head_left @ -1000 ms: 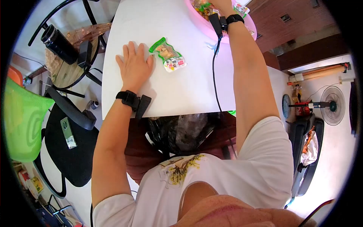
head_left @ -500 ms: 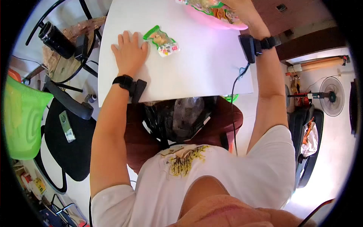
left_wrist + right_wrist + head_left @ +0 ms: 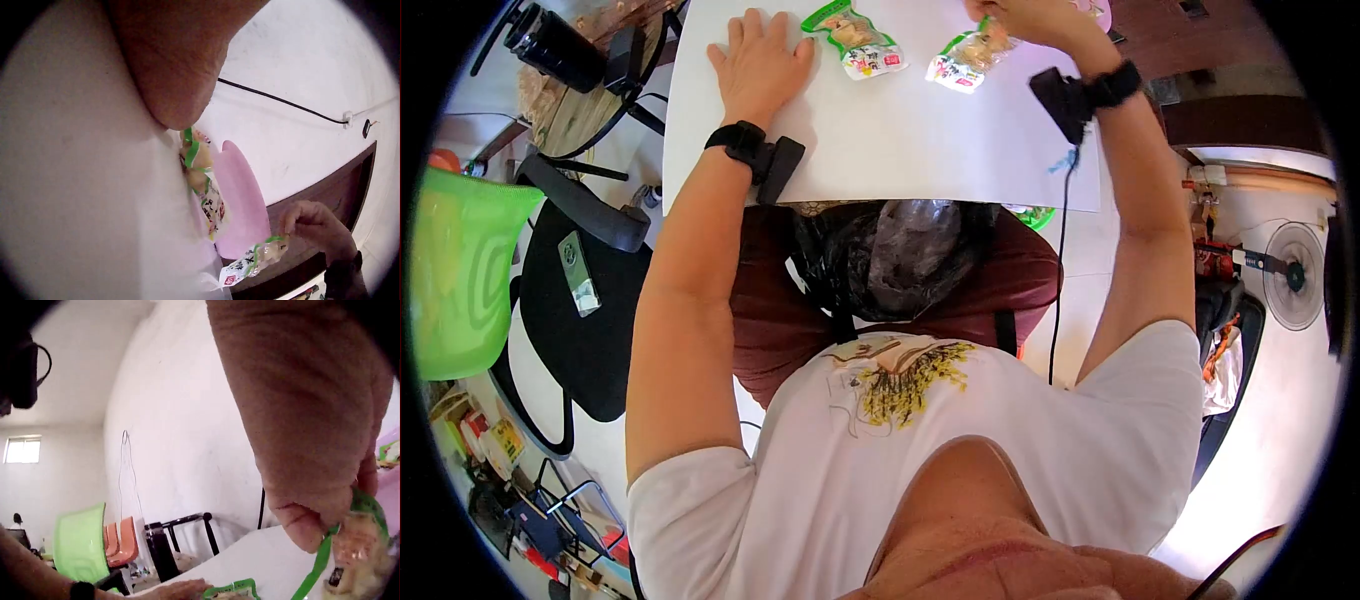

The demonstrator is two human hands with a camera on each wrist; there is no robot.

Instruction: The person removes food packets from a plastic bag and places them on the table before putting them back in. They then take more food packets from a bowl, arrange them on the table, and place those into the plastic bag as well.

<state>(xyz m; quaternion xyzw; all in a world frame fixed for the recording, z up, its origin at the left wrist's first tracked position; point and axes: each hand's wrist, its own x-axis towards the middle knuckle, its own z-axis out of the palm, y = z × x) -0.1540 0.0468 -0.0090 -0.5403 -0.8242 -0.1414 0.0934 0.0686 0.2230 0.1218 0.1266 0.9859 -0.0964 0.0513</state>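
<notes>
In the head view my left hand [image 3: 762,68] rests flat on the white table [image 3: 880,150], fingers spread. Just right of it lies a green-edged snack packet [image 3: 856,40]. My right hand [image 3: 1040,22] pinches the top edge of a second packet [image 3: 970,58], which hangs from the fingertips with its white end low, as the left wrist view also shows at the packet [image 3: 253,262]. Close up in the right wrist view, thumb and fingers grip that packet [image 3: 359,550]. The pink basin [image 3: 240,200] stands behind the packets.
A black bag [image 3: 900,260] lies at the lap below the table edge. A dark bottle [image 3: 555,48] stands on a stool at the left, above a black chair with a phone [image 3: 578,275]. A cable [image 3: 1061,270] trails from the right wrist.
My right hand has come out of the pink basin with a packet and moved it over the table, toward the packet lying there. My left hand stays flat on the table. The head view has shifted.
</notes>
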